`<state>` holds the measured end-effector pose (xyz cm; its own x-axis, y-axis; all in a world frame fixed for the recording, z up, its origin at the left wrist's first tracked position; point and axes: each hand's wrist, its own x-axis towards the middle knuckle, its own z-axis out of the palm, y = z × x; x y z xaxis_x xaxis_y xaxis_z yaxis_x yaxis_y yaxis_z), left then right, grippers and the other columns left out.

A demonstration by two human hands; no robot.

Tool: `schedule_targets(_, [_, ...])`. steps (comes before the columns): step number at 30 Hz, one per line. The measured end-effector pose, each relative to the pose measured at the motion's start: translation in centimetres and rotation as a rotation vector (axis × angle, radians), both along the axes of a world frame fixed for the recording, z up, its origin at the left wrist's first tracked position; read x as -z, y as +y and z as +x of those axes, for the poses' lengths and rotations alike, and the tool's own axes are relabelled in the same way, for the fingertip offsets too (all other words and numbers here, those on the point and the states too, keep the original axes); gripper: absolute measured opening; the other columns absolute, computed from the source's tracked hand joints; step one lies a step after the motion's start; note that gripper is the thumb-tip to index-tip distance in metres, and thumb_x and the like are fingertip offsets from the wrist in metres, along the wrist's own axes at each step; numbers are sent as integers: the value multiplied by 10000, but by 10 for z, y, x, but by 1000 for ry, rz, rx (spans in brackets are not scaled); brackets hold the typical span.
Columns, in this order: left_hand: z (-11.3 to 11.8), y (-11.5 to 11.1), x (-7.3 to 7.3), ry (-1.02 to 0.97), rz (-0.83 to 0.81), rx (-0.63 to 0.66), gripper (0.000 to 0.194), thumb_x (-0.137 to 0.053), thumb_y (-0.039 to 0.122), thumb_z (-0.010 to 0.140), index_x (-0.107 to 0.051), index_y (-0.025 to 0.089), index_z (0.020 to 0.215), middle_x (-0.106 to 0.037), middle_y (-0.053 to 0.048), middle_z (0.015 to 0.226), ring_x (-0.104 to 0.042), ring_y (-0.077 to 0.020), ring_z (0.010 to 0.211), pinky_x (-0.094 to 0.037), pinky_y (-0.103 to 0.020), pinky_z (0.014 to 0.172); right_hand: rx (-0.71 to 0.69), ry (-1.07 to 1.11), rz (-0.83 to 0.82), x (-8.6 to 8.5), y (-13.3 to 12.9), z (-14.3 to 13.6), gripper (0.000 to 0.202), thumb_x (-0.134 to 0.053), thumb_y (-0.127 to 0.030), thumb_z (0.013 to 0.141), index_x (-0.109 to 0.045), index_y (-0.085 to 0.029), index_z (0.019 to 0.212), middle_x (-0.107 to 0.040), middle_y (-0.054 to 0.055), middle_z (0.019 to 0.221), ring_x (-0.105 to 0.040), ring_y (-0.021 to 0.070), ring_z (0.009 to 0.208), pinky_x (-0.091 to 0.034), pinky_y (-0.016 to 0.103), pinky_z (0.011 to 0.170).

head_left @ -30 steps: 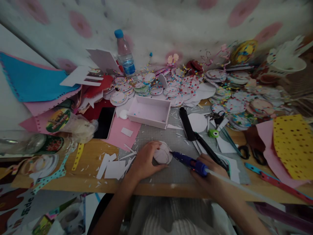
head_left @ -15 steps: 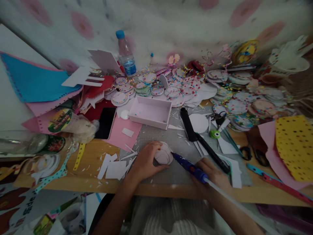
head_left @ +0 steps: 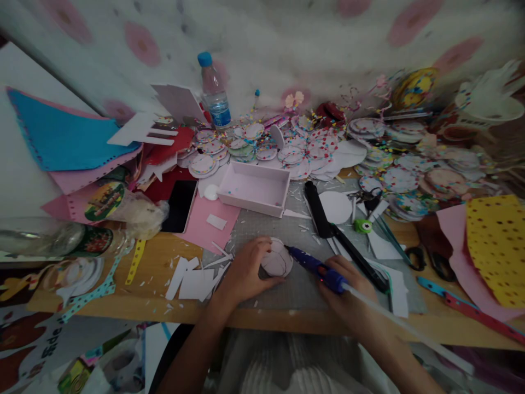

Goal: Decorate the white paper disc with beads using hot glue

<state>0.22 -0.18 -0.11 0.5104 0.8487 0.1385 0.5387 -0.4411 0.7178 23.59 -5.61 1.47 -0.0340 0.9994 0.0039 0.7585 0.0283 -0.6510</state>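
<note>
A round white paper disc (head_left: 279, 260) with thin dark lines lies on the grey cutting mat (head_left: 266, 306). Fingers and thumb of my left hand (head_left: 246, 271) curl around its left side and grip it. In my right hand (head_left: 348, 287) is a blue hot glue gun (head_left: 315, 269), its dark nozzle tip at the disc's upper right edge. Whether the tip touches the paper I cannot tell. A long whitish glue stick (head_left: 406, 325) juts from the gun's back end over my right forearm. The handle is mostly hidden by my fingers.
Beyond the disc stands a shallow pale pink box (head_left: 252, 205). A black long-handled tool (head_left: 348, 246) lies right of it, near black scissors (head_left: 429, 262). Piles of decorated discs (head_left: 303, 153) line the back beside a water bottle (head_left: 215, 98). A phone (head_left: 179, 207) and paper scraps (head_left: 197, 284) are left.
The glue gun's nozzle has shifted slightly up and left along the disc's edge, my right hand with it. My left hand keeps its grip. The whole view has moved slightly.
</note>
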Motion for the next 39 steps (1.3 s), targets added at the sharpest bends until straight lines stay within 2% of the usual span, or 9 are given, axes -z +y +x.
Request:
schedule_targets(7, [3,3,-6,36,45,81,704,-753,299,757,-363,229,1339,-527,-126,1350,-456,-291,1288,-417,-499,1049,115,52,19,-10,1,14,143,-530,-317,820,-563,-222,719,-590,15,698,-575,160,596,-436,263,548])
schedule_targets(13, [4,8,-11,145,15,116,713,-774,322,738,-398,214,1334,-546,-127,1327,-468,-301,1272,-439,-479,1037,131,114,3,-4,-4,17,164,-531,-329,830,-558,-213,717,-606,25,726,-589,160,614,-453,260,570])
schedule_targets(18, [3,12,-11,234,151,176,712,-756,410,752,-409,175,1327,-592,-148,1270,-514,-322,1230,-471,-482,992,152,145,1,3,-10,18,160,-550,-360,813,-568,-209,760,-620,25,727,-600,176,638,-468,277,599])
schedule_targets(22, [4,15,-7,222,274,207,642,-727,410,773,-447,169,1299,-627,-157,1224,-555,-318,1184,-496,-480,954,182,171,-8,6,-14,20,153,-555,-358,808,-555,-217,751,-631,25,738,-612,185,663,-476,276,594])
schedule_targets(27, [6,18,-7,233,375,249,522,-736,340,762,-518,154,1199,-651,-164,1187,-579,-326,1139,-520,-474,915,129,183,38,7,-15,21,140,-553,-336,841,-582,-209,787,-609,21,736,-597,169,643,-473,265,596])
schedule_targets(30, [6,18,-8,249,348,247,483,-726,328,770,-535,171,1185,-648,-157,1199,-575,-321,1150,-515,-479,929,96,203,23,6,-12,21,169,-552,-350,848,-580,-203,769,-602,19,705,-580,162,604,-462,263,575])
schedule_targets(36, [4,16,-5,202,336,222,614,-726,341,775,-454,183,1302,-646,-146,1203,-573,-307,1169,-519,-465,937,88,187,-87,8,-5,21,169,-539,-344,824,-600,-187,825,-656,41,755,-624,188,654,-461,265,567])
schedule_targets(39, [3,15,-2,177,353,204,667,-721,336,780,-402,170,1342,-648,-152,1194,-573,-306,1174,-524,-456,935,92,184,-123,5,-2,20,169,-534,-340,814,-603,-186,807,-648,25,710,-600,172,613,-450,252,540])
